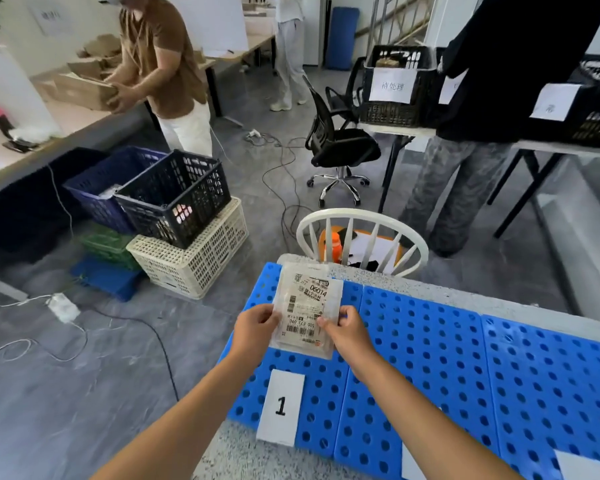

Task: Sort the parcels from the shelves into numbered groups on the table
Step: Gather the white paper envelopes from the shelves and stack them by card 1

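Note:
A flat white parcel (307,306) with a printed shipping label lies over the far left end of the blue perforated panel (430,358) on the table. My left hand (255,329) pinches its left edge and my right hand (343,329) pinches its right edge. A white card marked "1" (281,407) lies on the blue panel in front of the parcel, nearer to me. Parts of two more white cards (581,465) show at the bottom right edge.
Stacked plastic crates (174,209) stand on the floor to the left, with cables and a power strip (63,306). A white chair (361,237) sits behind the table end, an office chair (340,147) beyond. Two people stand at other tables holding black crates (395,84).

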{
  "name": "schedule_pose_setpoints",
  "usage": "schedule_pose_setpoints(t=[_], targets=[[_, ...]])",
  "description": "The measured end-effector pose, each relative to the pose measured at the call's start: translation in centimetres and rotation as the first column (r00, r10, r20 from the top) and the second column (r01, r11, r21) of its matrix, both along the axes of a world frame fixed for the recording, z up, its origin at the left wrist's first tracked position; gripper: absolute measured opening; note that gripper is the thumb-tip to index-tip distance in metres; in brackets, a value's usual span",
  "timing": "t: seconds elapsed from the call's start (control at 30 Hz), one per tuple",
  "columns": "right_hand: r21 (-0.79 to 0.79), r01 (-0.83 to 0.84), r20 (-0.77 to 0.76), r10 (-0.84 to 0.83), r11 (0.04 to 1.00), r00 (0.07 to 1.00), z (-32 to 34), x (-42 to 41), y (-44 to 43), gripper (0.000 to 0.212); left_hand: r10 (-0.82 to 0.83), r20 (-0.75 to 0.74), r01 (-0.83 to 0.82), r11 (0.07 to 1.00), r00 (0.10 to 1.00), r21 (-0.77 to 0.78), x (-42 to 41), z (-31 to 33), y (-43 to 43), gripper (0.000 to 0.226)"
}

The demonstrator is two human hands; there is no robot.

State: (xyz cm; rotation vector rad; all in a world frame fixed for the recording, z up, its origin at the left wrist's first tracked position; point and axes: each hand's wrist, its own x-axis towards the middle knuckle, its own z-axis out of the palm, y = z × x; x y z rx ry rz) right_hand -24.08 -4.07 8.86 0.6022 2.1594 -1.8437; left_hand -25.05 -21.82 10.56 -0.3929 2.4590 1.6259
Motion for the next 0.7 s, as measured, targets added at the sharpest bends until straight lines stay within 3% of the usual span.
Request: schedule_pose_setpoints(t=[0.4,0.6,0.7], targets=[[0.174,0.006,0.121,-0.027,0.985,0.992,-2.2,-6.0,-0.7,0.041,-0.059,0.107,0.060,0.998,0.993,-0.003,-7.2,-3.6,-1.1,0.017],[0.182,0.057,0.213,-0.096,0.982,0.972,-3.6,-9.4,-2.5,0.020,-0.099,0.136,0.099,0.995,0.986,0.008,-11.4,-5.3,-2.5,0.021],[0.253,0.066,0.246,-0.130,0.965,0.961,-4.2,-11.0,-2.9,0.020,-0.134,0.172,0.132,0.991,0.976,0.023,-12.6,-6.7,-2.8,0.024]])
